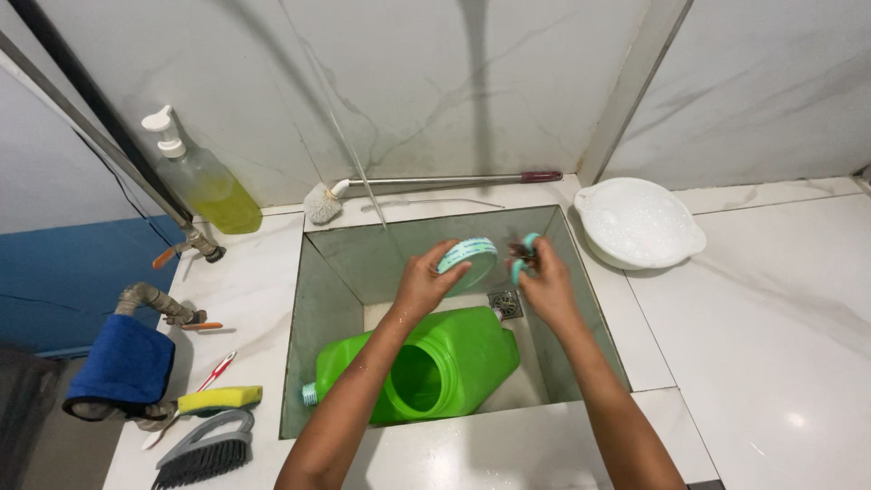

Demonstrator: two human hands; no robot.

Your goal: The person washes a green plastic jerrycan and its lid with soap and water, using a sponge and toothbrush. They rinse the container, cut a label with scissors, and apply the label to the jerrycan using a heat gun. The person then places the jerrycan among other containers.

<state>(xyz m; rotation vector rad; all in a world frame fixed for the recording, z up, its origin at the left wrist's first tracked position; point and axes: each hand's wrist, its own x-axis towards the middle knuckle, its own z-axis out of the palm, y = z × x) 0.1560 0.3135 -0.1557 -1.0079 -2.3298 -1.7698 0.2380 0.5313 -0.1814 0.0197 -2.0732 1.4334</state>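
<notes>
A big green plastic jug lies on its side in the sunken tiled sink, its wide mouth facing me. Above it, my left hand grips a round teal-and-white lid. My right hand is close beside the lid, fingers closed on a small teal-handled scrubbing tool with a dark tip. The sink drain shows just below my hands.
A white basin of foamy water sits right of the sink. A long-handled brush lies along the back wall, next to a pump bottle of yellow liquid. At left are taps, a blue cloth, a yellow sponge and a grey scrub brush.
</notes>
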